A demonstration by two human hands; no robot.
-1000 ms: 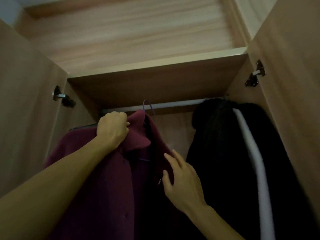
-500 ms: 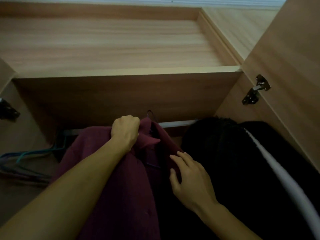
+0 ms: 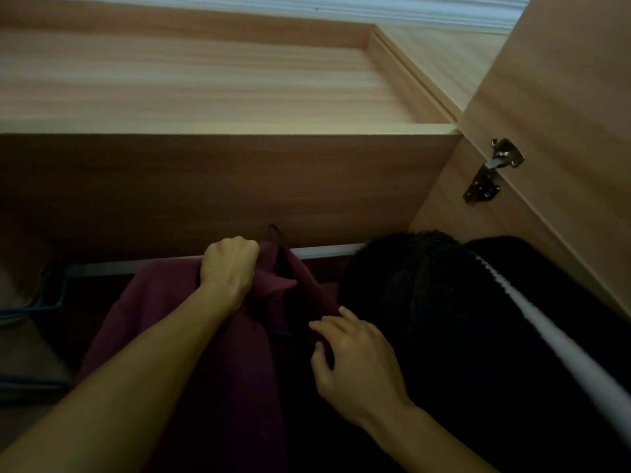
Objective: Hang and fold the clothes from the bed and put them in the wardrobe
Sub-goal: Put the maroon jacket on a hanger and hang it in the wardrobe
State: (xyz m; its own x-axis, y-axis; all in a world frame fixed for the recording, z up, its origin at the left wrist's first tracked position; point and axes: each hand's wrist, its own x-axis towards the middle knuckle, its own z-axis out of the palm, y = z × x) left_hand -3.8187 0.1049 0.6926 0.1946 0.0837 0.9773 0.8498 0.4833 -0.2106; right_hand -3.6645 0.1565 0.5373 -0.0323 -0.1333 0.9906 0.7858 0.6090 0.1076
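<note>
A maroon coat point(image 3: 211, 363) hangs on a hanger whose hook point(image 3: 273, 230) sits over the metal wardrobe rail point(image 3: 327, 250). My left hand point(image 3: 230, 268) is closed on the coat's collar just below the rail. Lower down, my right hand point(image 3: 355, 363) lies on the coat's right front edge with its fingers spread and curled against the fabric. The hanger's body is hidden inside the coat.
Dark garments point(image 3: 444, 302), one with a white stripe point(image 3: 553, 343), hang right of the coat. Spare blue hangers point(image 3: 44, 302) sit at the rail's left end. A wooden shelf point(image 3: 225, 128) spans above the rail. The open right door point(image 3: 563, 97) carries a metal hinge point(image 3: 491, 172).
The view has tilted upward and shifted, so the rail and coat sit lower in frame. Both hands keep their places on the coat; the left door has left the view.
</note>
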